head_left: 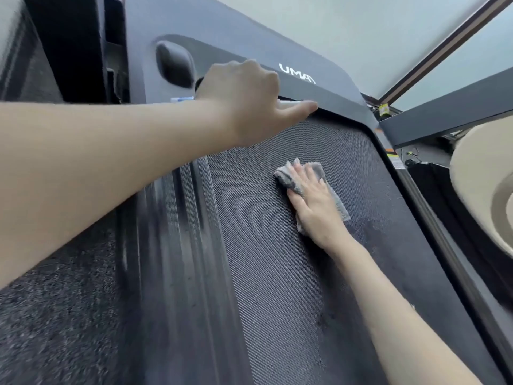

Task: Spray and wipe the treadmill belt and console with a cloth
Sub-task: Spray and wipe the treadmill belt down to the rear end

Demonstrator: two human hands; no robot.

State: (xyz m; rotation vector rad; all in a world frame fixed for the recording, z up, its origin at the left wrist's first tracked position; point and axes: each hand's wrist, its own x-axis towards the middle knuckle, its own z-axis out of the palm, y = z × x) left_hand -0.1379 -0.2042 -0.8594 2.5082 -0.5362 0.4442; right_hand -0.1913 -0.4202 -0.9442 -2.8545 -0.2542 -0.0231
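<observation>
The treadmill belt (263, 259) is black and finely textured, and fills the middle of the view. My right hand (313, 201) lies flat with straight fingers on a grey cloth (337, 202), pressing it onto the belt's far right part. A darker damp patch (377, 237) shows just right of the cloth. My left hand (244, 98) is over the belt's front edge by the grey motor cover (313, 65), fingers curled round a mostly hidden white and blue object (181, 99), apparently the spray bottle, thumb stretched out.
A ribbed side rail (172, 245) runs along the belt's left, with speckled dark carpet (55, 315) beyond it. The right rail (433, 232) borders a beige rounded object (483, 184). A dark post (72, 45) stands at the far left.
</observation>
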